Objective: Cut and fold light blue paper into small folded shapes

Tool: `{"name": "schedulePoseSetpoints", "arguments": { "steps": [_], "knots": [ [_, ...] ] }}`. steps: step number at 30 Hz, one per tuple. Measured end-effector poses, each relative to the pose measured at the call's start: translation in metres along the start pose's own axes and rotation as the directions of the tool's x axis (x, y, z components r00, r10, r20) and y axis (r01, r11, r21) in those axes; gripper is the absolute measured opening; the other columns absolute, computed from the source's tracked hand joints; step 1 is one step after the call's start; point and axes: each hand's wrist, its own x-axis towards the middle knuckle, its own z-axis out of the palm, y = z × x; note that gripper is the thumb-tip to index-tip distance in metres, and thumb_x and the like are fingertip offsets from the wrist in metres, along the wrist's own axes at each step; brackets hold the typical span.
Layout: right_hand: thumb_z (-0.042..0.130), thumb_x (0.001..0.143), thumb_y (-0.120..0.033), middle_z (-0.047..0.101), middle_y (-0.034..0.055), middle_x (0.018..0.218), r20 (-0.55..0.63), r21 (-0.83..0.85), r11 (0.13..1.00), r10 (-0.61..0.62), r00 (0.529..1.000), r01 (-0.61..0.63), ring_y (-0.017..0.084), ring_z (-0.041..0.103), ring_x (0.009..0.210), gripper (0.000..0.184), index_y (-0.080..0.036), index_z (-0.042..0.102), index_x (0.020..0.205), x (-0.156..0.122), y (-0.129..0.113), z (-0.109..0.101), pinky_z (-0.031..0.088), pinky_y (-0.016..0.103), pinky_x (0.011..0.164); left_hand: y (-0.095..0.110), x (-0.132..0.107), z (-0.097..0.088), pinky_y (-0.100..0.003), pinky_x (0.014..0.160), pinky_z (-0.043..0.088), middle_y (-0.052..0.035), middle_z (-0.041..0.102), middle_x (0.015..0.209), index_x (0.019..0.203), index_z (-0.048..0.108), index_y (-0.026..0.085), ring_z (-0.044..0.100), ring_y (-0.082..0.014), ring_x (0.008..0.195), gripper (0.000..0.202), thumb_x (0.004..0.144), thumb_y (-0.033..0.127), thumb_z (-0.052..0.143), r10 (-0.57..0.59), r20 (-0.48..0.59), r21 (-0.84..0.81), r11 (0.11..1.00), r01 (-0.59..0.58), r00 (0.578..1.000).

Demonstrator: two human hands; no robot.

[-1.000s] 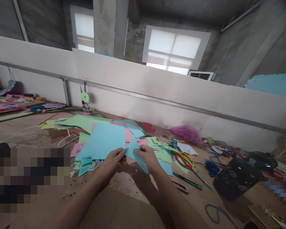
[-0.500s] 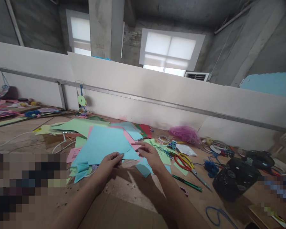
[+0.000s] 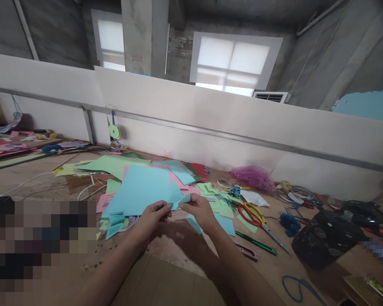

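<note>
Paper piece (image 3: 175,195), light blue, bent, pinched in closed fingers of left hand (image 3: 155,213) and right hand (image 3: 198,208), at near right corner of large blue sheet (image 3: 143,187); right of sheet, red-and-yellow-handled scissors (image 3: 264,224), green box cutter (image 3: 257,243).

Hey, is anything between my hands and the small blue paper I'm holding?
Nothing visible: your left hand and right hand both pinch the small blue paper directly. The larger blue sheet lies beyond it, not between.
</note>
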Motion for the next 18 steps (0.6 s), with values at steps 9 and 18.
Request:
{"name": "schedulePoseSetpoints", "arguments": {
  "steps": [9, 18],
  "knots": [
    [0.072, 0.068, -0.040, 0.052, -0.0020, 0.061, -0.155, -0.048, 0.999, 0.007, 0.988, -0.014, 0.015, 0.045, 0.063, 0.025, -0.019, 0.057, 0.063, -0.001, 0.002, 0.006, 0.038, 0.026, 0.060, 0.002, 0.000, 0.003, -0.025, 0.058, 0.037, 0.0011, 0.055, 0.061, 0.063, 0.055, 0.019, 0.048, -0.0136, 0.058, 0.037, 0.076, 0.053, 0.062, 0.085, 0.017, 0.105, 0.991, -0.086, 0.996],
    [0.066, 0.072, -0.034, 0.042, -0.0049, 0.060, -0.263, -0.127, 0.992, -0.019, 0.965, -0.015, 0.012, 0.036, 0.059, 0.022, -0.020, 0.050, 0.065, -0.001, 0.007, 0.007, 0.033, 0.024, 0.057, 0.005, -0.010, 0.012, -0.023, 0.052, 0.037, -0.0005, 0.058, 0.066, 0.069, 0.060, 0.018, 0.049, -0.0126, 0.055, 0.041, 0.081, 0.057, 0.054, 0.073, -0.009, 0.124, 0.990, -0.072, 0.997]
  ]
}}
